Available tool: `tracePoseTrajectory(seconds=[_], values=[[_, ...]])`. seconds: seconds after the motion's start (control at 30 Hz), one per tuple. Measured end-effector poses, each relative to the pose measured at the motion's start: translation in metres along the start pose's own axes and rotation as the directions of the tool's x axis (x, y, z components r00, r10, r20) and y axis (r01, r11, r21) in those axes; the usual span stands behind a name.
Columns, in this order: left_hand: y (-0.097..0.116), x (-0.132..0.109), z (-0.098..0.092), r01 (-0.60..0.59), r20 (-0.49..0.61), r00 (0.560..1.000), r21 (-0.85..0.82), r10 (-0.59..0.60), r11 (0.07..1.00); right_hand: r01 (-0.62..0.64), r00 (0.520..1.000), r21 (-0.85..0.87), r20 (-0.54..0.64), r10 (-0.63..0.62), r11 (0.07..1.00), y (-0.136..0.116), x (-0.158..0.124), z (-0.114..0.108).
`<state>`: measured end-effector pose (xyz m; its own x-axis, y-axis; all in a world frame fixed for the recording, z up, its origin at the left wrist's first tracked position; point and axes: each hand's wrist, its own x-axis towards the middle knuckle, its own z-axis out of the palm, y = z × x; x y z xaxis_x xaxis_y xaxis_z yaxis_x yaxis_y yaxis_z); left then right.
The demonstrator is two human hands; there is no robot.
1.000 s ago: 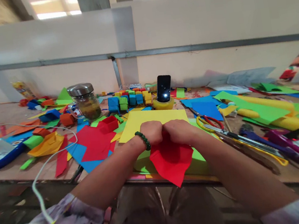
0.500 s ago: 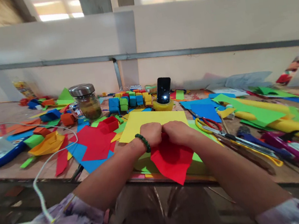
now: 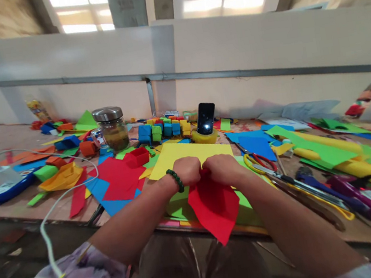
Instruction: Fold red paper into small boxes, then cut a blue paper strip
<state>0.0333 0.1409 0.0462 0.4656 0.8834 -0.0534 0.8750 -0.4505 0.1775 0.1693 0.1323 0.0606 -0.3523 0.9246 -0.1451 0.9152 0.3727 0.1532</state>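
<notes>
A sheet of red paper [image 3: 217, 211] is pinched along its far edge between both my hands, its near corner hanging toward me past the table's front edge. My left hand [image 3: 187, 171], with a dark green bead bracelet at the wrist, is closed on the left side of that edge. Close beside it, my right hand [image 3: 223, 169] is closed on the right side. The fingertips are mostly hidden behind the knuckles. Beneath the hands lie a yellow sheet [image 3: 174, 153] and a green sheet [image 3: 179, 205].
Scissors [image 3: 260, 161] and a utility knife [image 3: 313, 187] lie to the right, near a purple device [image 3: 364, 193]. A phone [image 3: 206, 118] stands behind my hands. At the left are a glass jar [image 3: 113, 133], red paper scraps [image 3: 119, 176] and a blue device [image 3: 13, 187] with a white cord.
The red paper's near corner hangs slightly lower and its sides are drawn in more. Both hands keep their hold on it. The view has tilted a little.
</notes>
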Motion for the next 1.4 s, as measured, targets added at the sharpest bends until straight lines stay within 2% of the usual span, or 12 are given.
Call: tracePoseTrajectory(seconds=[0.23,0.3,0.33,0.4,0.5,0.67,0.77,0.87,1.0,1.2,1.3,1.4], values=[[-0.014,0.005,-0.002,-0.063,-0.02,0.998,-0.188,0.06,0.98,-0.05,0.996,0.157,-0.061,0.06,0.986,0.007,0.001,0.0],[-0.024,0.01,-0.005,-0.12,-0.19,0.981,-0.455,0.035,0.883,-0.112,0.981,0.287,-0.12,0.151,0.951,0.018,0.005,-0.001],[-0.03,0.014,-0.006,-0.166,-0.31,0.95,-0.613,-0.042,0.772,-0.136,0.966,0.377,-0.153,0.206,0.916,0.024,0.007,-0.001],[-0.041,0.022,-0.005,-0.25,-0.44,0.868,-0.788,-0.231,0.563,-0.146,0.925,0.605,-0.198,0.326,0.783,0.036,0.014,0.003],[-0.052,0.034,0.004,-0.238,-0.417,0.86,-0.838,-0.295,0.49,-0.077,0.874,0.886,-0.16,0.458,0.457,0.046,0.027,0.014],[-0.037,0.034,0.03,-0.204,-0.294,0.943,-0.879,-0.153,0.431,-0.033,0.873,0.996,-0.013,0.488,0.085,0.04,0.039,0.031],[-0.017,0.031,0.041,-0.304,-0.305,0.952,-0.927,0.032,0.222,-0.043,0.905,0.999,0.052,0.422,-0.03,0.028,0.041,0.035],[-0.011,0.035,0.044,-0.301,-0.315,0.943,-0.945,-0.109,0.127,-0.064,0.941,0.996,0.084,0.329,-0.07,0.015,0.038,0.034],[-0.027,0.045,0.042,-0.226,-0.258,0.929,-0.963,-0.266,0.147,-0.087,0.96,0.996,0.089,0.266,-0.02,0.008,0.033,0.033],[-0.034,0.043,0.043,-0.182,-0.244,0.931,-0.955,-0.271,0.236,0.073,0.882,0.991,-0.116,0.457,0.11,0.022,0.039,0.036],[-0.028,0.041,0.043,-0.219,-0.286,0.931,-0.935,-0.227,0.279,0.111,0.859,0.989,-0.147,0.49,0.102,0.024,0.041,0.038],[-0.029,0.041,0.039,-0.252,-0.334,0.911,-0.916,-0.241,0.313,0.079,0.882,0.996,-0.09,0.462,0.043,0.018,0.04,0.039]])
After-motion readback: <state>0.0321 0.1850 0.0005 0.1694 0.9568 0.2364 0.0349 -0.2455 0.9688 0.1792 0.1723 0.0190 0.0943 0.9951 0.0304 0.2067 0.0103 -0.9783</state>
